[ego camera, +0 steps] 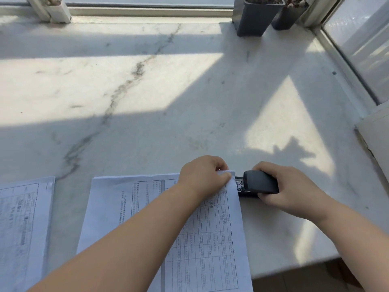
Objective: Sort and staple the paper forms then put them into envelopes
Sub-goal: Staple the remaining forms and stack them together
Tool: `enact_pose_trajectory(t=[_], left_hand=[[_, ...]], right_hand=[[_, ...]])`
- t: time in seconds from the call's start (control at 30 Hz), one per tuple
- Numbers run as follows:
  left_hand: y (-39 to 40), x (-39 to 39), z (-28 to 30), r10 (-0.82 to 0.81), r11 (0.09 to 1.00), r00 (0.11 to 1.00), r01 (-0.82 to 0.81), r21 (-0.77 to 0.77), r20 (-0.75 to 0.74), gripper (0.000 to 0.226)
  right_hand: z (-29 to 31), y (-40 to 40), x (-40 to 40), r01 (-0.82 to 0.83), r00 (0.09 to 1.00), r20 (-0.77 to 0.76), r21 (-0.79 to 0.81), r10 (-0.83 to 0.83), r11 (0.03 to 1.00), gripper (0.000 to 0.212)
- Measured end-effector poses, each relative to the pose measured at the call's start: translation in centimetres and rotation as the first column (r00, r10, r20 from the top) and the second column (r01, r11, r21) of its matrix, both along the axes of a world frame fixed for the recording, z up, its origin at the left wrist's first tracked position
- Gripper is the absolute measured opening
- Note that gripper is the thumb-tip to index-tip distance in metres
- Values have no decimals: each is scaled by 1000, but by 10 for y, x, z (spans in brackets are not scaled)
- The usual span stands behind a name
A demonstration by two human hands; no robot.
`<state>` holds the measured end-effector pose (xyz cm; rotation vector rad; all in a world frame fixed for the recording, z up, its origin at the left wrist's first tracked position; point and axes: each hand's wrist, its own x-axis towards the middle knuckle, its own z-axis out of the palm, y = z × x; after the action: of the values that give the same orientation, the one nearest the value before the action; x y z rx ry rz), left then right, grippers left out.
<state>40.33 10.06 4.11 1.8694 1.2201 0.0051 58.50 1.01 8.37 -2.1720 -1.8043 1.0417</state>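
Sunlit marble sill (147, 85), windows (362, 45), plant pots (255, 17)

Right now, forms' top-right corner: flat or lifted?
Lifted. The left hand pinches the forms at that corner, beside the stapler.

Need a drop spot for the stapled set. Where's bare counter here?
Free: the wide marble stretch between the forms and the window, left of the plant pots; also the strip right of the stapler. Crowded: near edge, where the left hand pinches the forms, the right hand grips the stapler, and a second sheet lies left.
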Motion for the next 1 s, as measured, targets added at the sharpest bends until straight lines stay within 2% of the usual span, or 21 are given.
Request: enact_pose_trajectory(t=[0.2, 0.3, 0.6, 0.7, 0.77, 0.8, 0.83, 0.87, 0.93, 1.0], left_hand=[[-12, -1, -2, -30, 994, 999, 33, 101, -26, 16], [-13, -5, -3, -17, 997, 1000, 17, 77, -3, 16], [-16, -3, -8, -20, 997, 1000, 20, 77, 0, 14], [-16, -3, -8, -11, 997, 1000, 12, 73, -12, 14], [-16, -3, -7, 4, 998, 1000, -3, 71, -23, 14], [-17, -4, -7, 16, 998, 1000, -14, 67, -24, 14], [-17, -4, -8, 31, 998, 999, -29, 59, -22, 14], [-17, -5, -8, 48, 998, 999, -47, 52, -16, 14], [-17, -6, -8, 82, 996, 997, -81, 41, -2, 15], [-17, -5, -7, 96, 995, 995, -96, 32, 5, 15]], right_hand=[[-1, 2, -7, -24, 1000, 11, -6, 24, 1000, 31], [0, 7, -8, 7, 1000, -19, -11, -7, 1000, 31], [1, 2, -21, -94, 996, 7, -40, 94, 995, 32], [9, 5, -21, -121, 993, 4, -103, 122, 987, 34], [14, 11, -29, 13, 998, -63, -85, -18, 996, 40], [13, 16, -35, 132, 983, -123, -35, -135, 991, 33], [10, 22, -41, 256, 952, -175, 12, -250, 967, 28], [7, 28, -48, 364, 915, -204, 45, -348, 930, 32], [-2, 39, -59, 469, 875, -164, 53, -456, 881, 42], [-7, 46, -68, 486, 871, -94, 30, -481, 874, 46]])
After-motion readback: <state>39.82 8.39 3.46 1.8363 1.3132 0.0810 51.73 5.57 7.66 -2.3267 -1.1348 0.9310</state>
